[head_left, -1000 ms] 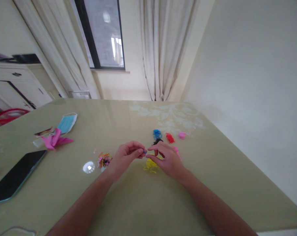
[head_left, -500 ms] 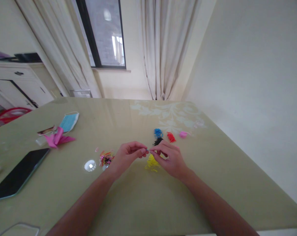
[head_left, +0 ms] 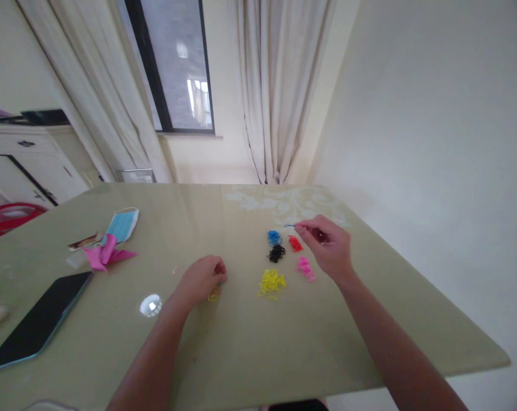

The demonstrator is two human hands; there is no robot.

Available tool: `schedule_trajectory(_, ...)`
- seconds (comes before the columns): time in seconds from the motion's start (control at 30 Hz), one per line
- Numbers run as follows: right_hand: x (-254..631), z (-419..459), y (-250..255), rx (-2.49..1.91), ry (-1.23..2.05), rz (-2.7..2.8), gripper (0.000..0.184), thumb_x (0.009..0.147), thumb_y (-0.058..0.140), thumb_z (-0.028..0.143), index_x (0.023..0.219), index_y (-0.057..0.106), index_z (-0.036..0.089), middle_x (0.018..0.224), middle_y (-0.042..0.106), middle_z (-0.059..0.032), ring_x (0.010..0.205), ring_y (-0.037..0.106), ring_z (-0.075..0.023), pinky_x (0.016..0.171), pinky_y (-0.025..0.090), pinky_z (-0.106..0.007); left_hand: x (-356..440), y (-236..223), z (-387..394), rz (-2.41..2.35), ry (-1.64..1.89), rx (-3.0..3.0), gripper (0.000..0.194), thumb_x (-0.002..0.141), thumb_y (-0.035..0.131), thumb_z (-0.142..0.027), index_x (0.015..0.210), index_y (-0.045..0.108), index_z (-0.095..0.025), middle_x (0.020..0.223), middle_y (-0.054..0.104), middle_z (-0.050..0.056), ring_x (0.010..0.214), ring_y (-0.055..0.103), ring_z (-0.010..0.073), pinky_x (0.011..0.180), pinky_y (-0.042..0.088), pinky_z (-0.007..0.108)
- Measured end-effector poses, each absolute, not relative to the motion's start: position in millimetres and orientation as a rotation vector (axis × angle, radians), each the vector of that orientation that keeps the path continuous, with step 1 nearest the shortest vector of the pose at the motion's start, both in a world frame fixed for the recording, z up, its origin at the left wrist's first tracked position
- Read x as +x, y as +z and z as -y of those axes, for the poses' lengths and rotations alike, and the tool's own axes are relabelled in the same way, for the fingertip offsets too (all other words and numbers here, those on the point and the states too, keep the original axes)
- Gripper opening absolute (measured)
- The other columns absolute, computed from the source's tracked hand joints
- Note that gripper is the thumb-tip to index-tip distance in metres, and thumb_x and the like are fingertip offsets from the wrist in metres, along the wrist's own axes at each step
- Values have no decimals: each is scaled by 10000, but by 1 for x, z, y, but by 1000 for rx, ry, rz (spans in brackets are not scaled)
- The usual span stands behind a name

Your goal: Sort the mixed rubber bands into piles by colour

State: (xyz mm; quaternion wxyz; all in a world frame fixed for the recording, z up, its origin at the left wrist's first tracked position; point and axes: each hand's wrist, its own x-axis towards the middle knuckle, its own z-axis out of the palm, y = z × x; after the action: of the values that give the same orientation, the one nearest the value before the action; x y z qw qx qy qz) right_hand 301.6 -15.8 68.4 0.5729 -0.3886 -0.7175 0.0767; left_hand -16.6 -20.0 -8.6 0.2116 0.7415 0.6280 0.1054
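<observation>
Between the thumb and fingertips of my right hand (head_left: 327,245) is a small thin blue rubber band (head_left: 289,225), its loop sticking out leftward above the table. My left hand (head_left: 202,279) rests low over the mixed-colour pile, its fingers curled together; what they grip, if anything, is hidden. Only a few yellow-orange bands (head_left: 213,294) of that pile show past the fingers. Sorted little heaps lie between the hands: blue bands (head_left: 274,237), black bands (head_left: 277,253), red bands (head_left: 295,244), pink bands (head_left: 306,269) and yellow bands (head_left: 272,282).
On the table (head_left: 241,348), a stray pink band (head_left: 175,269) and a bright round reflection lie left of my left hand. Farther left are a black tablet (head_left: 40,317), pink folded paper (head_left: 106,255) and a blue face mask (head_left: 124,225). A wall (head_left: 433,142) borders the right side.
My hands were together over the yellow heap and have parted. The left moved down-left to the mixed pile; the right moved up-right with the blue band, uncovering the yellow, black and pink heaps.
</observation>
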Motion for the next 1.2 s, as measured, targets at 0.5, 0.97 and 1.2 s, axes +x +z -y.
schedule_trajectory(0.5,284,-80,32,-1698,178,2430,175,904,664,225,939,828,174,936,801,-101,848,696,-194,693,433,-249,-12,-10,20,-1687,413,2026,138,871,561,-172,883,693,-210,871,736,39,840,665,194,741,435,273)
schedule_trajectory(0.97,264,-47,64,-1561,59,2577,222,969,602,241,891,806,203,940,770,-94,867,672,-208,710,406,-278,23,-4,25,-1276,1153,1294,391,797,780,-505,1028,763,-190,883,774,52,856,691,185,826,527,300)
schedule_trajectory(1.2,231,-3,78,-1125,165,2685,231,925,755,433,996,770,214,972,760,-50,812,661,-188,656,371,-276,30,-4,29,-1123,1225,1065,440,674,899,-563,840,755,-182,827,769,32,794,698,161,837,577,302)
